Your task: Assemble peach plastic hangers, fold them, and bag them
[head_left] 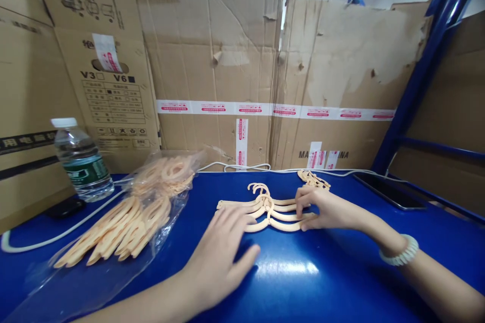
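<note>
Even, gentle pressure should best steady the hangers, the left hand lying open over one side, the right hand pinching the other's ends

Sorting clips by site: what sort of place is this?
Probably a makeshift workstation in a storeroom or workshop: cardboard sheets stand as a back wall, a blue frame rises at one side, and hangers lie on a blue table.

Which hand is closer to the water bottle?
Left. The left hand is at the left ends of the hangers, with the plastic bag between it and the water bottle. The right hand is at the hangers' right ends, farther away.
</note>
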`<state>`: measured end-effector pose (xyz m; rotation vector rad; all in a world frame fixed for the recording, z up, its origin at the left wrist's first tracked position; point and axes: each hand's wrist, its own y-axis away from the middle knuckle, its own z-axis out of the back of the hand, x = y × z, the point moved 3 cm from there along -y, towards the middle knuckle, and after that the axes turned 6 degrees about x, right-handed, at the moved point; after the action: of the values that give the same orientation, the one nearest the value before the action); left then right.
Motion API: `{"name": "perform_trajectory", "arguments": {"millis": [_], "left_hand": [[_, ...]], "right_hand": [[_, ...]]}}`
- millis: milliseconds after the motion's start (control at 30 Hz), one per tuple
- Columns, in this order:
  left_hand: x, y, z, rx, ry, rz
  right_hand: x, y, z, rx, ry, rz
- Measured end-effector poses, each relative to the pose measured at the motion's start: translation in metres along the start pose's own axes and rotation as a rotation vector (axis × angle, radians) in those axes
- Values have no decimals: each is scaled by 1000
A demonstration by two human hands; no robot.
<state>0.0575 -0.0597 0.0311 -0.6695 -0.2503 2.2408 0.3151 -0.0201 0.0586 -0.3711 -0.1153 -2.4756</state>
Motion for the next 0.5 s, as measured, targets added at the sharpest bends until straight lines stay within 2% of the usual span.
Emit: {"name": "perform_trajectory", "arguments": {"millis": [67,167,233,367,500], "left_hand": [[-5,6,-8,191,-94,-8],[-2,11,-12,343,-153,59],[1,9,-13,386,-172,81],[7,-3,-11,413,-203,84],[18,-21,-9,433,-237,121]], "right_hand": [[1,0,-2,-12,-10,-6],[6,0,-6,-97,-12,11],[9,-1,-13,-108,-3,-21],[10,-12,-36,-4,75,-159],[0,-36,-45,-10,165,-181]]}}
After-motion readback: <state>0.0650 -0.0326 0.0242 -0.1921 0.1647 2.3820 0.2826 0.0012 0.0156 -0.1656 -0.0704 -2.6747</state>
